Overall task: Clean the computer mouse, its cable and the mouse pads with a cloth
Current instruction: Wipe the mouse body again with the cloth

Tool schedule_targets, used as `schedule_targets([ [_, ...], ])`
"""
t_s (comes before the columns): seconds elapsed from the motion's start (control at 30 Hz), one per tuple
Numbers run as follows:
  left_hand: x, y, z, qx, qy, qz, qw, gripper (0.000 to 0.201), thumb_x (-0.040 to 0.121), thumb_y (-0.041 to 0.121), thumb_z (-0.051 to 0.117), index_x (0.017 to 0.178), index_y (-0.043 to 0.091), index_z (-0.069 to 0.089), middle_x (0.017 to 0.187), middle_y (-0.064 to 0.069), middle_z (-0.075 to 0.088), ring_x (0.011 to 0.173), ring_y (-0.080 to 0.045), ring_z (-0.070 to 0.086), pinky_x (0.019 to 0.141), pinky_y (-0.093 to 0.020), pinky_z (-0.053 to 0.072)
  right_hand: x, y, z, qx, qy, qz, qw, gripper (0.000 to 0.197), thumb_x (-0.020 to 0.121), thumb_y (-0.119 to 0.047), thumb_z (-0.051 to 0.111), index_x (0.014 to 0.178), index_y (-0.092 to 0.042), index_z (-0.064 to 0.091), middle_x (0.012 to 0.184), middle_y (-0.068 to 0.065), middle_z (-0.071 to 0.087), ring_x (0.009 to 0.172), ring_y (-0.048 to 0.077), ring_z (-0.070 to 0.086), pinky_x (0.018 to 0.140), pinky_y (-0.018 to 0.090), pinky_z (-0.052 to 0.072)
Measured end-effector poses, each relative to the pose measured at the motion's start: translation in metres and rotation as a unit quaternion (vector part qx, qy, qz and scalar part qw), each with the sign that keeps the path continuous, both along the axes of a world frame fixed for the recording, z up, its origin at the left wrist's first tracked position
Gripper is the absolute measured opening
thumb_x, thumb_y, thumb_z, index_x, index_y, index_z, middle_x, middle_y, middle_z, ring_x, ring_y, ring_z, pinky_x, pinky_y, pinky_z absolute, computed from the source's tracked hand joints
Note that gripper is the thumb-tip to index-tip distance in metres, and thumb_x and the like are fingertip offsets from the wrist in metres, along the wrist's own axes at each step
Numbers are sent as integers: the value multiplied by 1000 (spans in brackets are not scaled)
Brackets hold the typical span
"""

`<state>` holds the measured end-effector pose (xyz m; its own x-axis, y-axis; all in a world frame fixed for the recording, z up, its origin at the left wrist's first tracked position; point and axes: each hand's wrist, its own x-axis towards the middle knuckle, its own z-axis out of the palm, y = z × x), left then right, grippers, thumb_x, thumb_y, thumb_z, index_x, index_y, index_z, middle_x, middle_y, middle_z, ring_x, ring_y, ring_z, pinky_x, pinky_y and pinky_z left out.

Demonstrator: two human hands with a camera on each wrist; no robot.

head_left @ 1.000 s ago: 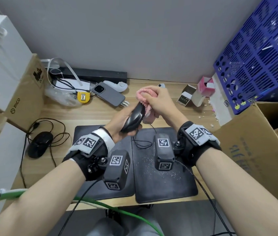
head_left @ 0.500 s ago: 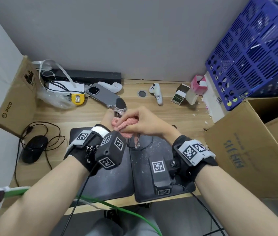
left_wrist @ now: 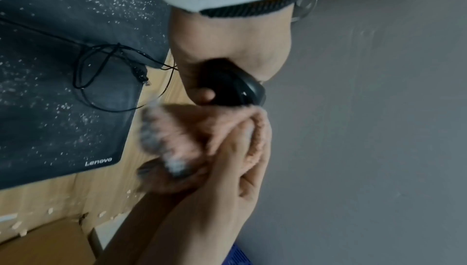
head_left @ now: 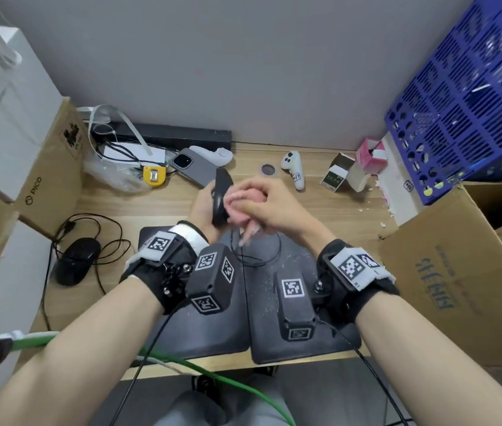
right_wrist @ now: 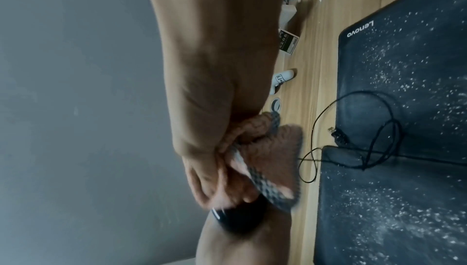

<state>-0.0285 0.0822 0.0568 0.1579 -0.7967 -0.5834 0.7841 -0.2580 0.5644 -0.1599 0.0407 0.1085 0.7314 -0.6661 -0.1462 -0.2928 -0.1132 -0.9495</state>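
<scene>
Both hands work above the desk: I keep my left hand (head_left: pixel 203 207) gripping the mouse (head_left: pixel 221 196) on edge while my right hand (head_left: pixel 269 207), fingers bunched round the cloth (head_left: pixel 243 201), rubs what seems its blurred top, cable (head_left: pixel 257 256) trailing slack onto the dusty mouse pads (head_left: pixel 302 348).

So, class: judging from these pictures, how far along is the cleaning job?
Nothing looks finished. In hand: the left hand holds the mouse above the desk while the right hand rubs it with the pink cloth. Left: the cable lies looped and untouched, and both mouse pads are speckled with white crumbs.
</scene>
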Motion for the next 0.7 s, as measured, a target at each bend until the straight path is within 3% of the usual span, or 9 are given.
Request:
schedule_targets([
  [0.07,4,2,-4,44,-18,10,999,35,96,44,46,98,13,62,91,-7,62,81,-21,62,73,-30,53,-7,6,-1,-34,33,73,996,14,86,-4,68,99,0,70,90,3,71,75,3,65,65,11,48],
  [0.1,4,4,-5,55,-23,3,998,38,96,45,47,109,13,63,97,-8,64,87,-22,63,78,-31,54,-9,6,-3,-28,35,63,997,12,86,-3,67,97,1,70,86,-1,69,69,-4,62,62,9,47],
  [0.17,0,6,-4,61,-38,-22,997,37,96,42,49,118,13,59,98,-10,65,82,-22,64,68,-30,58,-12,2,-3,-16,26,-22,999,12,89,-5,64,99,-1,69,83,-6,65,58,-5,59,49,6,42],
  [0.27,-7,8,-6,37,-34,-44,998,32,97,41,49,107,12,58,89,-11,63,66,-19,64,54,-27,56,-16,-19,-11,-29,36,-162,986,19,89,-17,65,107,-14,68,100,-2,66,73,9,62,46,11,44],
  [0.33,-13,9,-4,9,-6,-49,999,43,96,49,45,110,11,57,94,-14,62,70,-24,64,57,-33,58,-14,-33,-14,-39,39,-228,972,19,88,-23,65,107,-21,65,110,0,64,84,17,63,54,20,49],
  [0.43,-20,10,-1,-20,38,-59,997,50,98,53,35,106,9,56,90,-17,62,71,-30,60,66,-35,55,-6,-40,-5,-93,30,-277,956,15,86,-25,63,101,-25,65,107,-7,63,102,14,59,86,35,53],
  [0.57,-24,9,0,-16,31,-43,998,40,99,41,36,106,9,58,87,-14,63,71,-26,62,63,-31,52,7,-29,5,-145,72,-149,975,28,92,-15,50,112,-23,69,83,-26,54,85,4,55,80,24,46],
  [0.63,-22,8,-2,0,1,-14,1000,35,99,38,40,109,10,59,85,-11,64,66,-22,62,56,-27,52,8,-22,-2,-167,127,-61,976,35,91,-13,48,118,-24,68,76,-15,65,70,13,61,77,31,52],
  [0.7,-19,4,-7,23,-18,19,999,35,100,39,39,113,13,59,88,-9,65,64,-19,63,54,-25,52,7,-16,-10,-203,164,-16,965,32,90,-12,52,115,-22,70,90,5,73,79,25,66,84,36,52],
])
